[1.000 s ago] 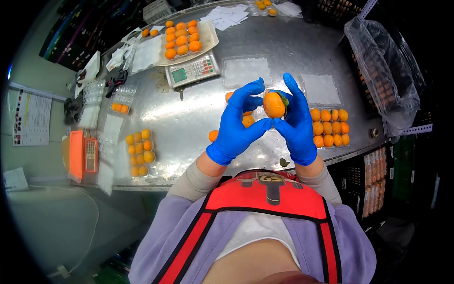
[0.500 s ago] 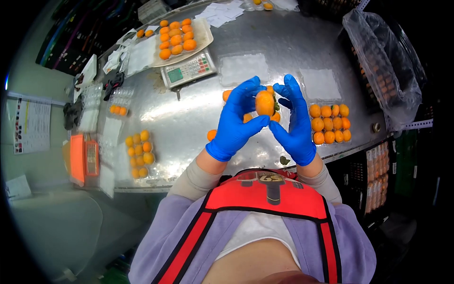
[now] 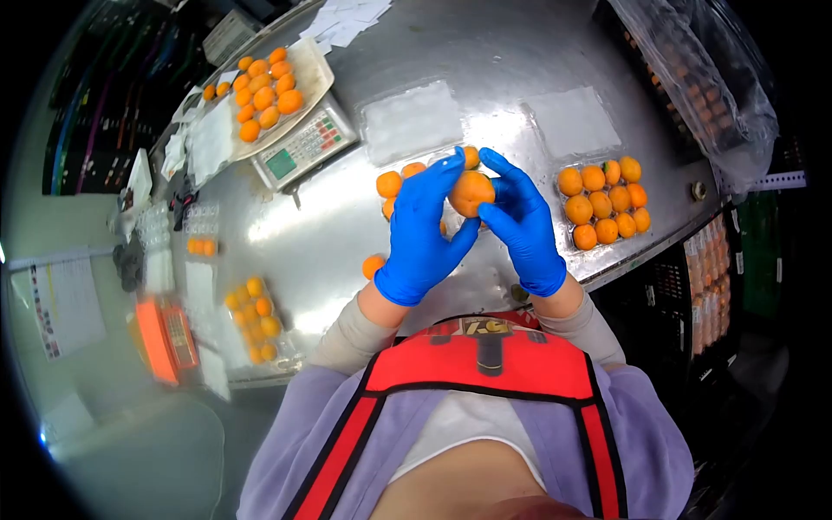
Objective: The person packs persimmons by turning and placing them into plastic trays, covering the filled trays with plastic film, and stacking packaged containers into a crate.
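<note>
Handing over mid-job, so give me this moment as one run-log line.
Held: orange fruit | Hands: left hand and right hand around it, blue-gloved | Right: rows of fruit | Far left: scale, loaded

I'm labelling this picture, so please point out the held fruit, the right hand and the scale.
Held fruit (image 3: 472,194): head view, middle of its visible side.
Right hand (image 3: 527,232): head view, gloved middle.
Scale (image 3: 305,146): head view, front panel.

No legible txt/nos.; apron print (image 3: 487,328) unclear
</note>
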### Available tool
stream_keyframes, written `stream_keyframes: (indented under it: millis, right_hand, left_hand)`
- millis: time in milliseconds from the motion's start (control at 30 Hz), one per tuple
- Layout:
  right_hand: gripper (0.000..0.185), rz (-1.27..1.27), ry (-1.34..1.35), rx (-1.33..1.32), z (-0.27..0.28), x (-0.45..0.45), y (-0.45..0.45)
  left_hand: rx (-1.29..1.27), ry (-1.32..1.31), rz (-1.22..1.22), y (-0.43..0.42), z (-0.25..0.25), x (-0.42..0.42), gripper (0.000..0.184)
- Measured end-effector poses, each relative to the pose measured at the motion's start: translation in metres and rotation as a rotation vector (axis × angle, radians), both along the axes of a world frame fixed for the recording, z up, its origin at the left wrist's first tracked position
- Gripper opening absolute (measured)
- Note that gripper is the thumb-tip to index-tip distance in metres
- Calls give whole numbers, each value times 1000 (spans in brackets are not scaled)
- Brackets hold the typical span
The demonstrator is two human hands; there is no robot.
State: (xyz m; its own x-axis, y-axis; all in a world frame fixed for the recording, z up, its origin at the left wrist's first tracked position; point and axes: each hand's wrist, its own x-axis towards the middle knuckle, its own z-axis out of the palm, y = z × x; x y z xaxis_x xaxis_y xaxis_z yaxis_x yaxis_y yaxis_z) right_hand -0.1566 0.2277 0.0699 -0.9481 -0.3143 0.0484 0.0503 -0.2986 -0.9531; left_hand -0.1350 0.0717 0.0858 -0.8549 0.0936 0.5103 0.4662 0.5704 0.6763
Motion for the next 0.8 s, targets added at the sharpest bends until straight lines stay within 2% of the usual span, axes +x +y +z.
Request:
stream_keyframes:
  millis: [33,167,233,533,667,800]
  right_hand:
    - [58,6,-28,-46,-3,-2,1]
    - [56,-22,-93,-167,-12,-7,1]
    - [56,62,-213,-300,-11,-8,2]
    - [64,121,-277,-496,-13,-8,6]
    - [61,127,-272,-526,-14,-5,11]
    - [53,35,-125,-340,-23,-1,14]
  left_hand:
    - [129,-36,-31,1,-4,-3,73]
    - [182,-161,-88,-2,-6,-10,77]
    - [225,-200,-126,-4,-9,-11,81]
    - [144,-163,-189,-1,-3,-14,78]
    - [128,-115,-190,8,-2,-14,72]
    - [67,-59,-149,19,3,-14,61]
